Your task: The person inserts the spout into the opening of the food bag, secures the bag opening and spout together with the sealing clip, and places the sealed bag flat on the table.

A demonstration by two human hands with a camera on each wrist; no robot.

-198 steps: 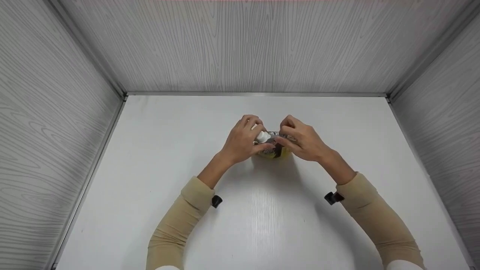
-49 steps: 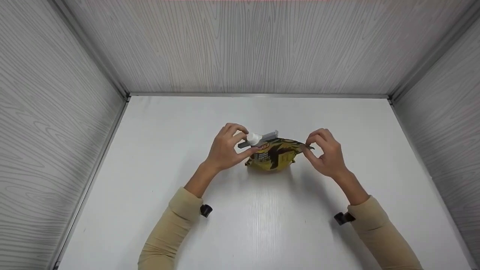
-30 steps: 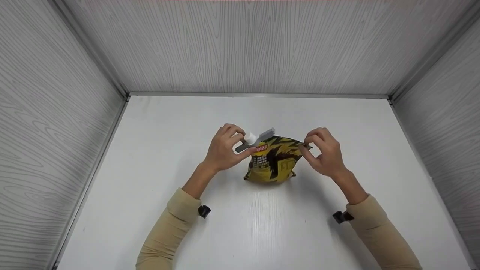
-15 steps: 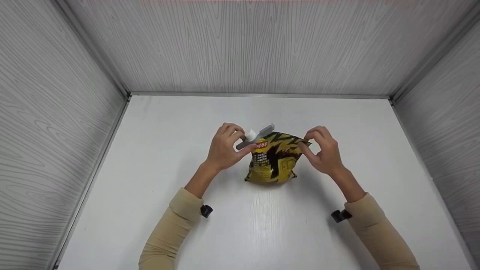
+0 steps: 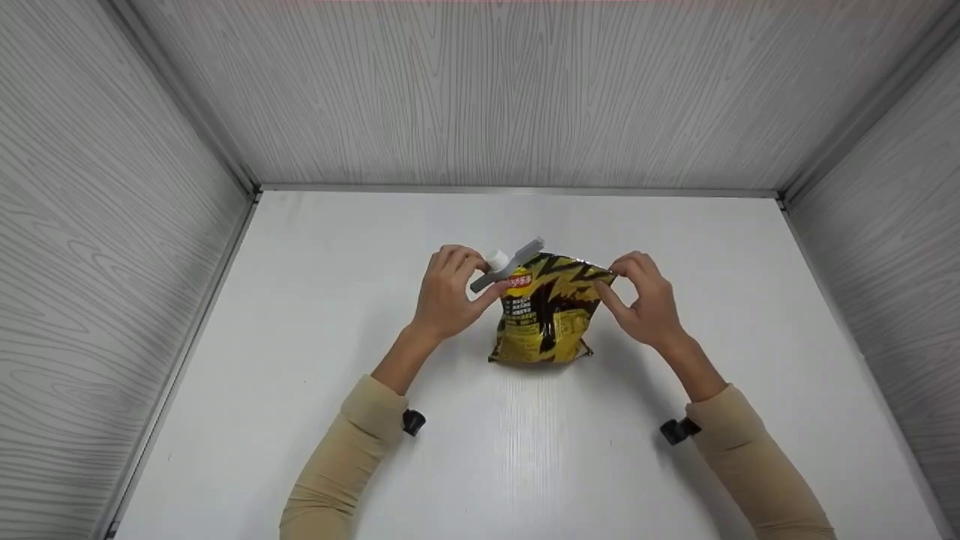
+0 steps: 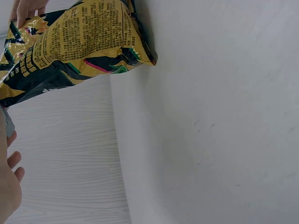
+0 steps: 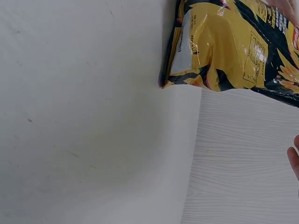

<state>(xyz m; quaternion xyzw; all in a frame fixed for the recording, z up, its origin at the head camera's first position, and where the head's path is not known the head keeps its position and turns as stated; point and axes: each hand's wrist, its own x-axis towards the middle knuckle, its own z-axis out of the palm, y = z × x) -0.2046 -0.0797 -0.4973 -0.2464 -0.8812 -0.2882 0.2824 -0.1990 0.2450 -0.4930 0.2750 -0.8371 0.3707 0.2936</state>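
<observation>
A yellow and black chip bag [image 5: 544, 311] stands near the middle of the table, its printed side showing in the head view. At its top left corner sits a grey bag clip [image 5: 525, 255] with a white cap [image 5: 496, 259], slanting up to the right. My left hand [image 5: 448, 292] holds the clip and that corner between thumb and fingers. My right hand [image 5: 646, 300] pinches the bag's top right corner. In the left wrist view the bag [image 6: 84, 42] hides most of the clip. The right wrist view shows the bag's lower corner close to the table.
The white table [image 5: 360, 465] is bounded by a grey wood-grain back wall [image 5: 480, 97] and two side walls. Beige sleeves [image 5: 345, 450] cover both forearms, each with a small black camera [image 5: 412, 421] at the wrist.
My hands, earlier close together over the bag, have spread apart. The bag has tipped up so its printed side shows, and the clip's free end has risen to a steeper slant.
</observation>
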